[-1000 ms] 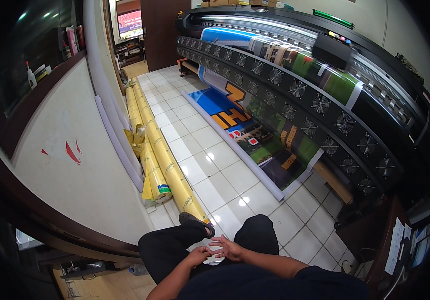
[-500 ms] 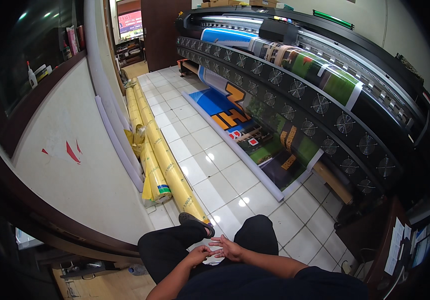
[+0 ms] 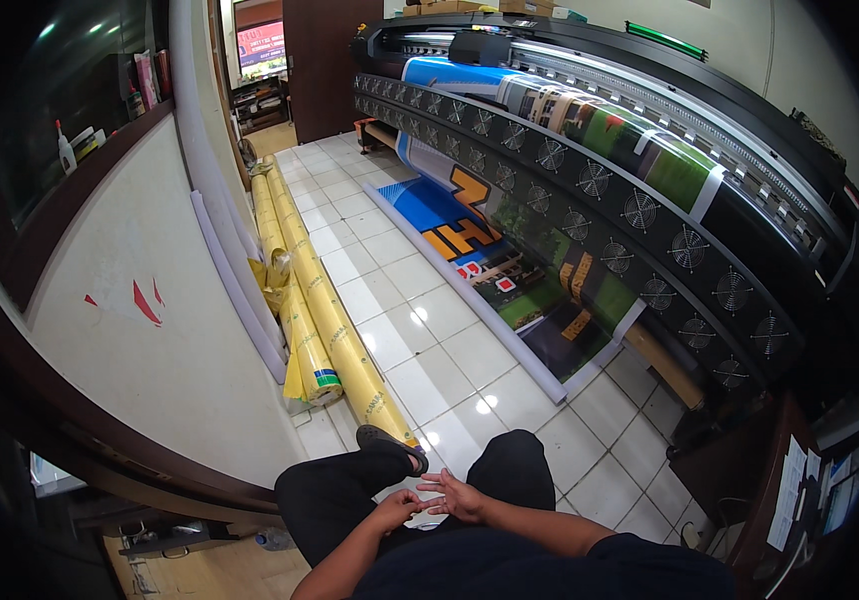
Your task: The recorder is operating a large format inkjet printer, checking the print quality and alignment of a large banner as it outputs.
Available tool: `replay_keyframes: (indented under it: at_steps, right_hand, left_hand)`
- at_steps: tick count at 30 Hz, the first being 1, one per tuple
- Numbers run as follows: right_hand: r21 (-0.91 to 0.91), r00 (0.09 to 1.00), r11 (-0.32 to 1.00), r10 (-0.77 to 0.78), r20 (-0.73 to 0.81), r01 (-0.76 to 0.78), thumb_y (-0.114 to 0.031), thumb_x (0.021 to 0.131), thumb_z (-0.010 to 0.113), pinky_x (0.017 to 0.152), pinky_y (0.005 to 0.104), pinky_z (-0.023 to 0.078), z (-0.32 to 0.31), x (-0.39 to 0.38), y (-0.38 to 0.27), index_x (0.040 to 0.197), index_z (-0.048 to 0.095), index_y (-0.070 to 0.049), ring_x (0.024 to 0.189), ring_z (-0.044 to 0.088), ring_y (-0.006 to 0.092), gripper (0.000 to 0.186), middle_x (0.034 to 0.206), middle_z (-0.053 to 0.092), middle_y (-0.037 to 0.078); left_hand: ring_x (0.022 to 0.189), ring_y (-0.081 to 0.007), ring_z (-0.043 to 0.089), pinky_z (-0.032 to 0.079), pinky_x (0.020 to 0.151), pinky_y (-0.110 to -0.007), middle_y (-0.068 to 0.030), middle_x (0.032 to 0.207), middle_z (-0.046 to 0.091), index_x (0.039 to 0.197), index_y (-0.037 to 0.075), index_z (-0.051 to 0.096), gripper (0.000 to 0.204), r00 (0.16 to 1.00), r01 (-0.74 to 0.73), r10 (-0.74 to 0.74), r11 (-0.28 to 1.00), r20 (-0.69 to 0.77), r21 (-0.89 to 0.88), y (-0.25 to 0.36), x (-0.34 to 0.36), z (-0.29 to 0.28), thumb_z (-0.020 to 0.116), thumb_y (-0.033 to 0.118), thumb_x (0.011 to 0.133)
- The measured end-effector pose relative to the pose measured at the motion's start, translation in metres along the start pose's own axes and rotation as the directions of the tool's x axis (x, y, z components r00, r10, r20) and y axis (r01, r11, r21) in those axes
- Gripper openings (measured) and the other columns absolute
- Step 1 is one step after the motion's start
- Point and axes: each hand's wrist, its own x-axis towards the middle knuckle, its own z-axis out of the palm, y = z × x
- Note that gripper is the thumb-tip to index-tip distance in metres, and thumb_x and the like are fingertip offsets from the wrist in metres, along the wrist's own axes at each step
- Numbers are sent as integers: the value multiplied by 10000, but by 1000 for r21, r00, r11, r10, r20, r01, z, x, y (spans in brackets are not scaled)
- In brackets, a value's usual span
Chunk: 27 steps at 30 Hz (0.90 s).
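Observation:
Both my hands meet above my lap, between my knees. My left hand [image 3: 398, 511] is closed, its fingertips pinched together against the fingers of the other hand; what they hold, if anything, is too small to make out. My right hand [image 3: 456, 496] has its fingers spread and turned toward the left one. Beyond my knees stands a large-format printer [image 3: 550, 150], with a dark print carriage [image 3: 480, 47] on its rail. A colourful printed banner [image 3: 495, 260] comes down from it to the floor, its lower edge on a pale roll [image 3: 470, 295].
Long rolls in yellow wrapping [image 3: 325, 290] lie along the left wall, with pale rolls [image 3: 235, 285] leaning beside them. White floor tiles [image 3: 390, 330] run between these and the printer. A brown desk [image 3: 750, 470] with papers stands at my right. A dark door [image 3: 325, 70] is at the back.
The print carriage has slid left along the printer's rail. My hands and the banner show no clear movement.

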Motion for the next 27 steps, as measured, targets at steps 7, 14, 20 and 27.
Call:
replay_keyframes:
  at_steps: [7,14,20,27]
  right_hand:
    - [-1,1000,1000,2,5,-2,-627,908,318,906,358,422,3,2,0,1433,227,-119,1071,526,223,737,1402,358,88]
    - [-7,1000,1000,6,-3,-6,-629,907,312,906,359,424,4,1,0,1432,231,-119,1062,534,224,736,1400,361,87]
    - [-22,1000,1000,5,-20,-6,-609,921,285,897,356,448,8,-2,-2,1424,245,-100,1077,542,248,717,1385,376,108]
    - [-8,1000,1000,15,-2,-15,-626,912,304,893,356,437,8,-1,9,1429,232,-108,1045,543,224,735,1391,366,97]
  left_hand:
    - [707,-108,521,435,631,-239,-28,815,574,903,65,558,142,1000,-9,9,1000,3,-6,-12,4,-5,631,143,809]
    - [702,-103,519,432,629,-241,-25,804,574,893,63,564,129,1000,-22,22,999,1,-25,-13,5,-3,623,143,811]
    - [696,-99,516,426,620,-238,-22,795,574,888,67,568,129,1000,-22,22,999,7,-23,-14,4,-4,623,155,811]
    - [698,-106,522,433,620,-246,-29,795,577,893,62,566,136,1000,-30,30,999,5,12,-32,5,-5,616,159,812]
